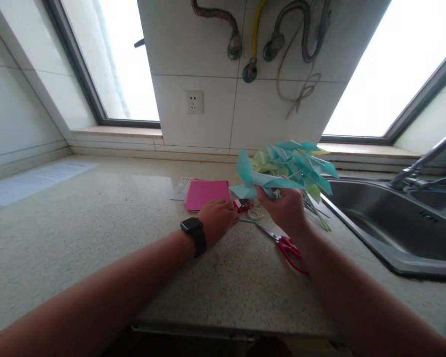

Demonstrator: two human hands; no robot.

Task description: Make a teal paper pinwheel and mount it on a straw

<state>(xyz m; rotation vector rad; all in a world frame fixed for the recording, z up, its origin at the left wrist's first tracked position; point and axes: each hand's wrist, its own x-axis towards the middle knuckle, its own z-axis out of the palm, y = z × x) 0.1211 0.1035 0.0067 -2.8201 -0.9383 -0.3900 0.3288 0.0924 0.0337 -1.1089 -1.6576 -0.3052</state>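
Note:
My right hand (284,206) is closed on a turquoise paper pinwheel (250,176), raised above the counter. My left hand (219,216), with a dark watch on its wrist, is low over the counter, fingers curled together at the end of a thin green stick (248,220). A stack of pink paper squares (207,193) lies just behind this hand. Close to its fingertips are a small red box (242,205) and a pale coil (254,214). Red-handled scissors (288,249) rest below my right hand, partly covered by the forearm.
Turquoise and pale green pinwheels (299,161) are bunched behind my right hand, their sticks pointing forward. A steel sink (397,223) with a tap (412,173) is at the right. Printed paper (37,181) lies far left. The counter's front edge (193,329) runs near my body.

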